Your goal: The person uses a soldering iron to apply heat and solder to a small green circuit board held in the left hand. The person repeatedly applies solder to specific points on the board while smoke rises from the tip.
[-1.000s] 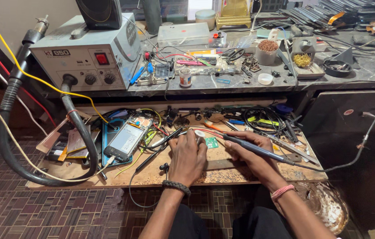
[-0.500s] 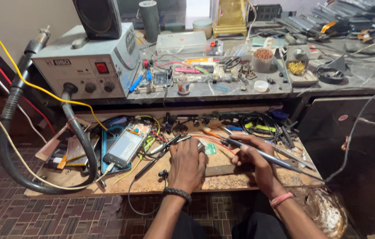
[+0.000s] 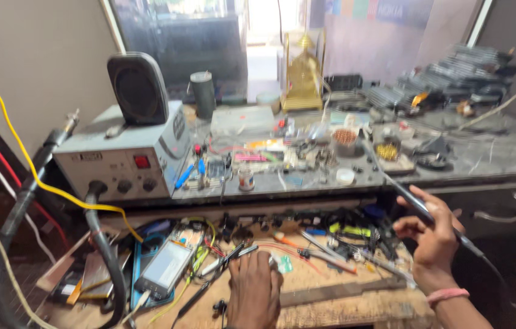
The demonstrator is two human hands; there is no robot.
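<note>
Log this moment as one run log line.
left hand: flat on wooden board, by green chip | right hand: raised, holding soldering iron | phone: left

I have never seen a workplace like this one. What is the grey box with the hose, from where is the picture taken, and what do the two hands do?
The picture comes from a camera worn on the person's head, looking down at their own two hands. No robot is here.

The grey box with knobs and a red switch stands on the upper shelf; a thick black hose leaves its front. It looks like a repair station for electronics. A dark speaker sits on top.

On the wooden board below lie a phone, coloured wires and small tools.

The left hand rests flat on the board. The right hand is raised and holds a thin pen-shaped tool with a cable.
</note>
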